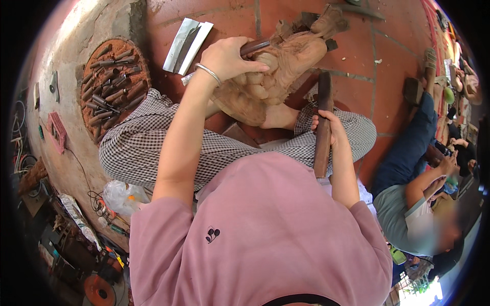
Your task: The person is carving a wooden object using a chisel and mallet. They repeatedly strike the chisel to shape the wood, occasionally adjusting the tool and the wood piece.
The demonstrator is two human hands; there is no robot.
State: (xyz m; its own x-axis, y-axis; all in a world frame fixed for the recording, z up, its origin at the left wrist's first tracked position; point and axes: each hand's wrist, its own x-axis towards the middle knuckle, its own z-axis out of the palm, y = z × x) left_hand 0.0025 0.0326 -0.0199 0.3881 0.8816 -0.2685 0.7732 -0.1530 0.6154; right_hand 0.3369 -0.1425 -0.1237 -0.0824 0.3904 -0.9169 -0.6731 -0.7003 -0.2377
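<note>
A brown wood carving (298, 53) with rounded, folded shapes lies in front of me by my bare foot (282, 116). Over its left part is my left hand (229, 58), closed round a carving chisel (255, 47); the dark shaft sticks out past the fingers, and its other end is hidden by the hand. My right hand (329, 126) grips a long, dark wooden mallet (323, 148), a plain squared bar. It is held upright in the picture above my right knee, apart from the chisel and beside the carving's lower right.
A round tray (140, 56) of wood chips at left holds several carving chisels (109, 84). A grey sharpening stone on white paper (200, 43) lies on the red tiles (352, 97). Another person (408, 173) sits close at right, near a dark block (412, 92). Cables and tools crowd the lower left.
</note>
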